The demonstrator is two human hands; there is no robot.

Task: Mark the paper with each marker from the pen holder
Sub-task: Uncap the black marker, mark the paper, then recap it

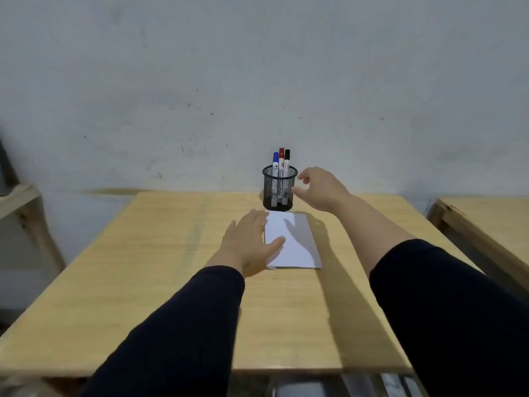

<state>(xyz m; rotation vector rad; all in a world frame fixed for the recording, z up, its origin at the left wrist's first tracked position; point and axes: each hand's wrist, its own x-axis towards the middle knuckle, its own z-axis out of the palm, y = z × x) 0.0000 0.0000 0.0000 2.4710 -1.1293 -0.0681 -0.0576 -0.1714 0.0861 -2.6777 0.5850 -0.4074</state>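
Note:
A black mesh pen holder (280, 187) stands at the far edge of the wooden table (143, 267), against the wall. Three capped markers stick up from it: a blue marker (275, 163), a red marker (281, 160) and a black marker (286, 161). Just in front lies a white sheet of paper (294, 242). My left hand (247, 243) rests flat on the paper's left edge, fingers apart. Just right of the holder, my right hand (319, 189) hovers with curled, parted fingers, holding nothing.
A grey wall rises right behind the table. Another wooden table (492, 222) stands to the right across a narrow gap. A wooden frame (25, 207) is at the left. Dark sleeves cover both forearms.

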